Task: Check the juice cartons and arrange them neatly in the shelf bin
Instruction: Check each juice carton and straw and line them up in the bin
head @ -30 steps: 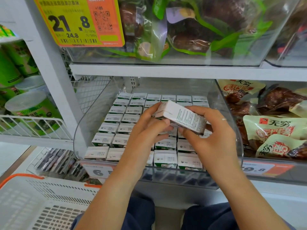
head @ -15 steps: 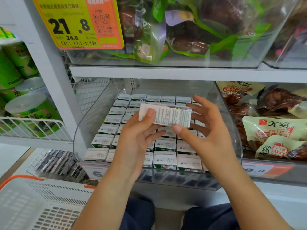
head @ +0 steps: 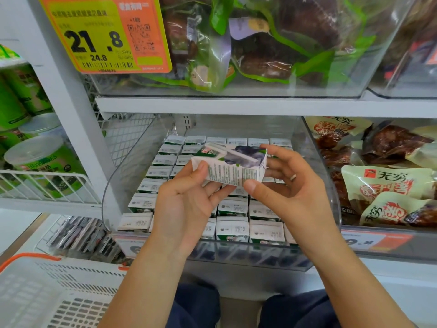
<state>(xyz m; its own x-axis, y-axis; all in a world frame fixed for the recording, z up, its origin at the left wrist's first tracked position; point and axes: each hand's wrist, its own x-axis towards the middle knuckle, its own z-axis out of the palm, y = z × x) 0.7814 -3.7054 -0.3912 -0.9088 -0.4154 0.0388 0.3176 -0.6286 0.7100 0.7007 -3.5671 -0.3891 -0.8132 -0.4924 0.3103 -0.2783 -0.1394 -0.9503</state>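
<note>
Juice carton, a small white cardboard box (head: pixel 233 166) with a purple-and-green fruit picture on its upper face and a wrapped white straw (head: pixel 230 151) lying slantwise across that face, is held on its side in the air above the clear plastic shelf bin (head: pixel 123 166). Fine printed text covers the side turned toward the camera. The left hand (head: pixel 186 202) pinches its left end, thumb on the printed side and fingers curled beneath; the right hand (head: pixel 288 188) holds the right end, thumb at the lower corner and fingers spread behind, with a ring on one finger. Below, the bin is filled with rows of matching white-topped cartons (head: pixel 233 229) standing upright and close together. It sits on a white metal shelf (head: pixel 236 106). Another clear bin above holds green-edged bags of dark produce (head: pixel 272 43), behind a yellow and orange price tag (head: pixel 106 34). To the right lie cream-coloured snack packets (head: pixel 387 185); to the left, green canisters with clear lids (head: pixel 40 162) rest in a white wire rack. A white plastic basket with an orange handle (head: pixel 59 292) stands at lower left.
</note>
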